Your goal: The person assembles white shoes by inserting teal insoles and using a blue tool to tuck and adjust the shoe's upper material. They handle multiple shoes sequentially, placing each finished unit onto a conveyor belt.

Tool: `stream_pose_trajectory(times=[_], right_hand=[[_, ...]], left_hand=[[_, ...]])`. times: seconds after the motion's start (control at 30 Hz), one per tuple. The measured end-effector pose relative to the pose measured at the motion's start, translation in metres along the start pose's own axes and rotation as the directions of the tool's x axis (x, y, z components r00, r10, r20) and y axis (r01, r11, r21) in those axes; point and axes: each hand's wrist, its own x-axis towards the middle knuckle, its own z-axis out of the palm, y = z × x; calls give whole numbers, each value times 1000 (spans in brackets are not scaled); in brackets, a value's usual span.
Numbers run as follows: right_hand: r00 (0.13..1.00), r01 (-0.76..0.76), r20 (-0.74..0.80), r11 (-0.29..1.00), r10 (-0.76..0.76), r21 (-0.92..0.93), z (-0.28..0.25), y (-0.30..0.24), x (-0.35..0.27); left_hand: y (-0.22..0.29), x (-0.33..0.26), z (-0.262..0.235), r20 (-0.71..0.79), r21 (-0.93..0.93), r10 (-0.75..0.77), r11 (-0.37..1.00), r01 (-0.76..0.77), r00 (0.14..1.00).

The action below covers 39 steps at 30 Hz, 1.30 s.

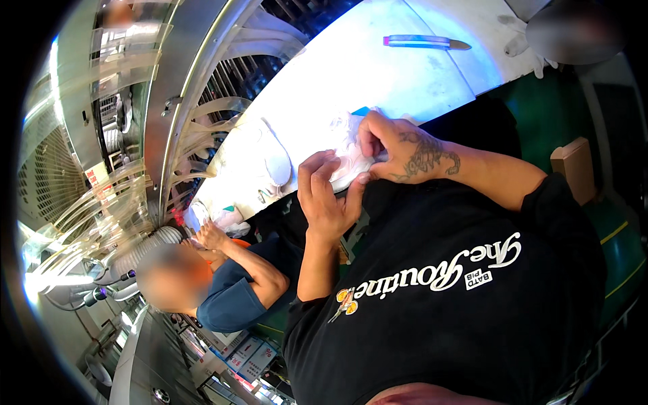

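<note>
The small white cloth piece (347, 162) lies between both hands, touching each. The left hand (327, 196) cups it from below with fingers curled; the right hand (398, 152) pinches its upper edge.

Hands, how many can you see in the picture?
3. The left hand and right hand pinch a white cloth at the table edge. A co-worker's hand is lower left; their other hand may be hidden.

A long white table (378, 74) runs toward the far right under bright light. Curved metal machine frames (202, 88) line its left side. Green floor (540, 101) shows on the right.
</note>
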Motion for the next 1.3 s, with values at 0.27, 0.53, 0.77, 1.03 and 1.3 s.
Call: stream_pose_trajectory(times=[0.27,0.53,0.77,1.03,1.3], right_hand=[[933,198,-208,899,-295,-390,37,16,-11],[963,127,-159,889,-217,-439,39,13,-6],[993,81,-55,946,-103,-312,5,25,25],[997,-7,-69,922,-22,-387,21,25,48],[976,-110,-219,867,1,-485,12,52,57]], left_hand=[[-19,-15,-2,-69,-19,-125,992,124,990],[-15,-8,-10,60,122,-186,976,178,981],[-33,6,2,35,105,-174,980,170,984],[-39,-4,12,-100,117,-349,926,359,932],[-50,11,58,-141,-67,-584,811,581,799]])
